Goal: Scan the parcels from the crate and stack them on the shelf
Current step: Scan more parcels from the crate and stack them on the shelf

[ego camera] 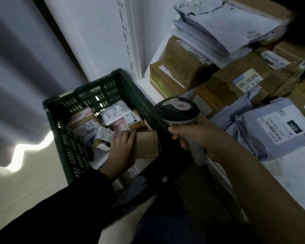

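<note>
At frame centre, the left hand [121, 150] grips a box [147, 144] inside the crate [67, 147]; the right hand [201, 136], fingers wrapped, holds a scanner [178, 110] beside the shelf [289, 178].

Grey folds [19, 71] smear across the left, unidentifiable. Crate labels [113, 112] too blurred to read; shelf parcels [292, 50] cut off right.

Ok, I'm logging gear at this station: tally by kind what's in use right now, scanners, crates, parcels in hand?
handheld scanner: 1, gripped by the right hand
green crate: 1
brown parcel: 1, held by the left hand
Total: 3
</note>
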